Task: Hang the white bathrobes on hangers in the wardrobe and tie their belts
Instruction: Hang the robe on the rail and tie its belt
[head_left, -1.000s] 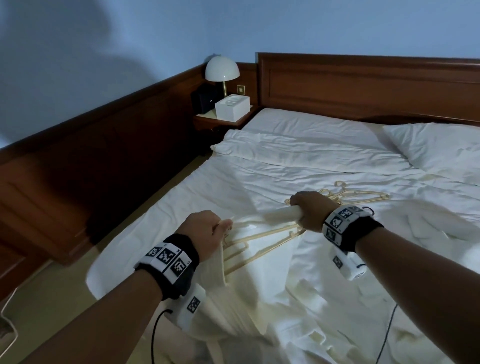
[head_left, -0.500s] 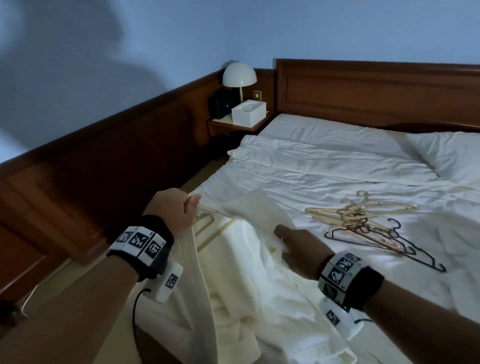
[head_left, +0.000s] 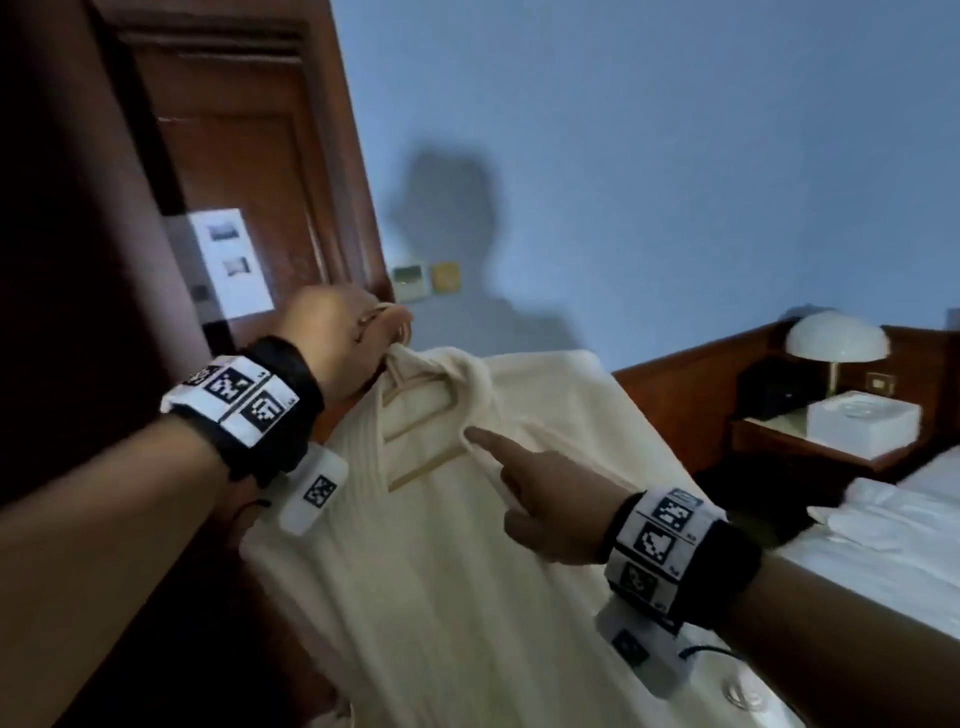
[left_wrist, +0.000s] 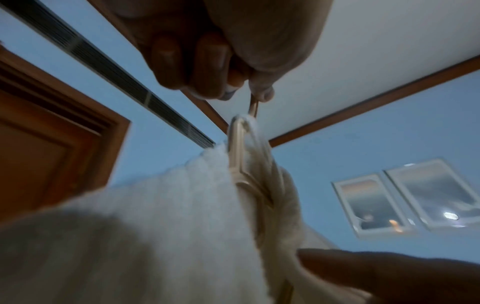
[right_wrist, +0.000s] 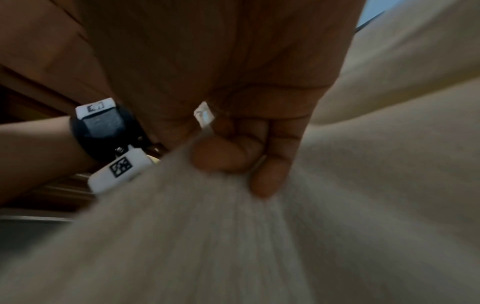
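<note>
gripping the hanger (head_left: 415, 410), left hand (head_left: 332, 338) lifts the bathrobe (head_left: 467, 545).

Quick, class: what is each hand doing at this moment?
Left hand: closed, gripping the hanger by its hook.
Right hand: closed, pinching the bathrobe lapel.
</note>
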